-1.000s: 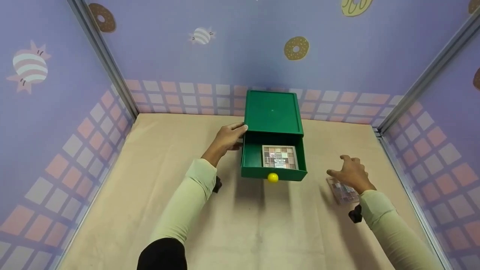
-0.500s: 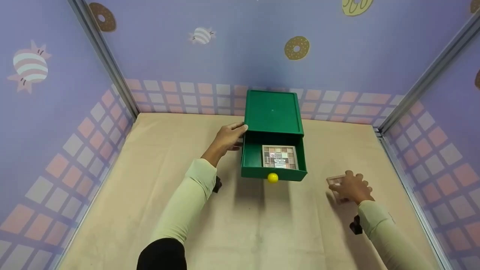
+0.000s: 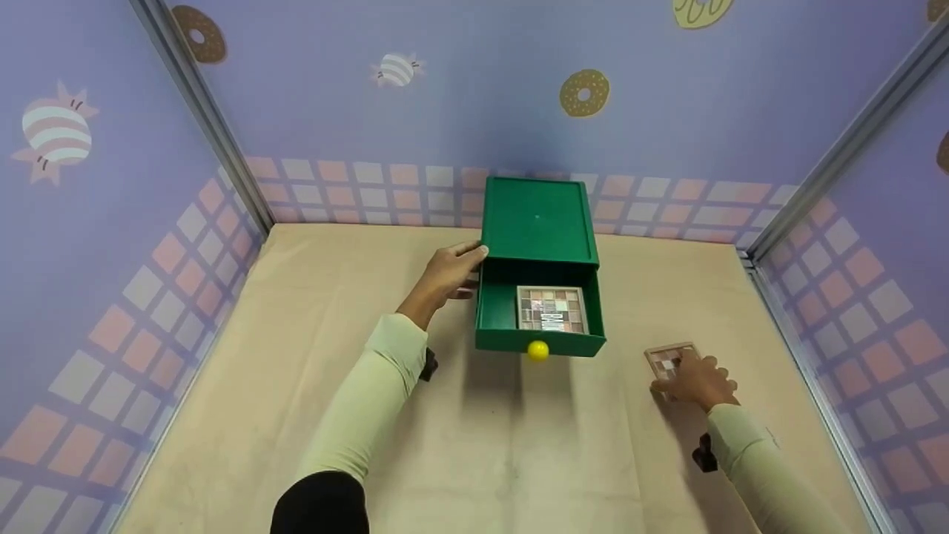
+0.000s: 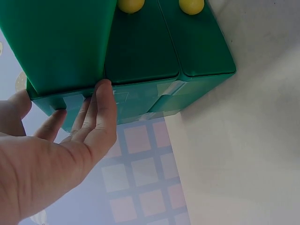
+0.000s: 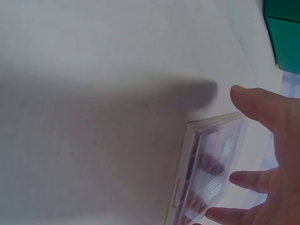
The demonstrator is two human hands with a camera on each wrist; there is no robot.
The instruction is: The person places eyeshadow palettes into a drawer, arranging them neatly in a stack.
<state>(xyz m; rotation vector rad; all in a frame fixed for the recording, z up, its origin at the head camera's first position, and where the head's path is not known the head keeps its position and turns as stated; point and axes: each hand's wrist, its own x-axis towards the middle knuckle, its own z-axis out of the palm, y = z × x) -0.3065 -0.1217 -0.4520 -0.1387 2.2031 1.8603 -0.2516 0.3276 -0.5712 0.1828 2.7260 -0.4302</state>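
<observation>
A green drawer cabinet (image 3: 537,219) stands against the back wall, its top drawer (image 3: 495,339) pulled out by the round yellow knob's (image 3: 538,351) side. Inside that drawer lies an eyeshadow palette (image 3: 552,308) with a clear lid. My left hand (image 3: 443,276) rests against the cabinet's left side, fingers (image 4: 107,110) extended along the wall and thumb near the top edge. My right hand (image 3: 698,380) hovers over a second eyeshadow palette (image 3: 663,360) on the table, partly covering it. In the right wrist view, thumb and fingers are spread above this palette (image 5: 213,161); contact is unclear.
Two lower drawers (image 4: 140,47) of the cabinet are pushed in, each with a yellow knob. The beige cloth-covered table (image 3: 415,460) is enclosed by purple patterned walls (image 3: 474,89) at the back and sides. Dark wrist cameras (image 3: 705,454) hang below the cuffs.
My right hand has come down onto the loose palette's area and turned slightly, uncovering its far left part. The left hand has stayed at the cabinet.
</observation>
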